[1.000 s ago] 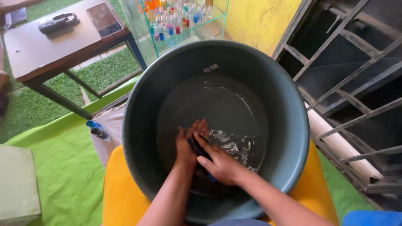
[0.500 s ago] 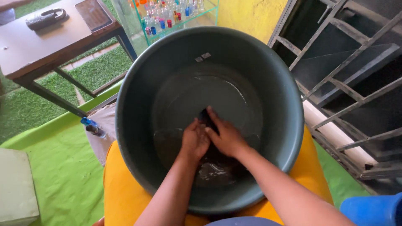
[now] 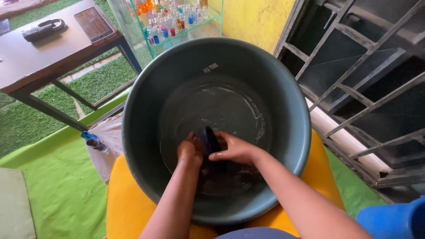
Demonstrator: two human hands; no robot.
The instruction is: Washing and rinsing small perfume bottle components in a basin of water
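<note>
A big dark grey-green plastic basin (image 3: 283, 93) holds shallow water. Both my hands are down in it. My left hand (image 3: 189, 152) is closed on a dark wet cloth (image 3: 210, 140), and my right hand (image 3: 234, 149) presses on the same cloth from the other side. The cloth bunches up between the two hands and trails into the water beneath them, where its shape is hard to make out.
The basin rests on a yellow seat (image 3: 121, 199). A brown table (image 3: 40, 53) with a phone and a dark object stands at the back left. A glass shelf of small coloured bottles (image 3: 168, 22) is behind. A metal grille (image 3: 367, 75) runs on the right. Green matting (image 3: 62, 186) covers the floor.
Both hands have shifted within the basin while working the dark cloth, which is now bunched upright between them. The foam seen earlier on the water is no longer visible.
</note>
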